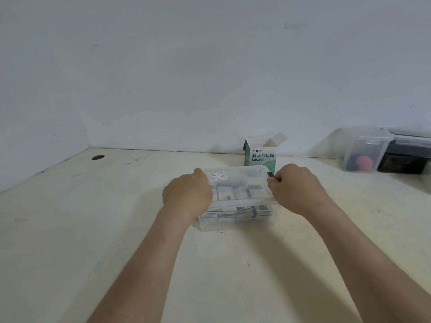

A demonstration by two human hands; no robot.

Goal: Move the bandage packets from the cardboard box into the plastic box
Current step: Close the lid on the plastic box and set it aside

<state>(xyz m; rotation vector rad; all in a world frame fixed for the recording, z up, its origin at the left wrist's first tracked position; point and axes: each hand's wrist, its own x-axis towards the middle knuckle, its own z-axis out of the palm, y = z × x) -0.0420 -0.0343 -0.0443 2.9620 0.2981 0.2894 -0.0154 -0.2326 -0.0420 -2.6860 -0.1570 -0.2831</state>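
Table (pixel 116 229), cream and scuffed, meets a pale grey wall (pixel 186 66) at its far edge, and toward that edge sits the lidded plastic box (pixel 210 226) of bandage packets (pixel 233 214), long axis parallel to it, left hand (pixel 187 193) and right hand (pixel 295 190) curled gripping its ends, open cardboard box (pixel 260 157) upright just behind.

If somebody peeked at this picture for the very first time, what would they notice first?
Probably the two hands in the middle of the table: the left hand and the right hand each grip one end of the plastic box, which has its lid on. Through its clear wall you can see stacked bandage packets. Right behind it stands the green-and-white cardboard box with its top flaps open.
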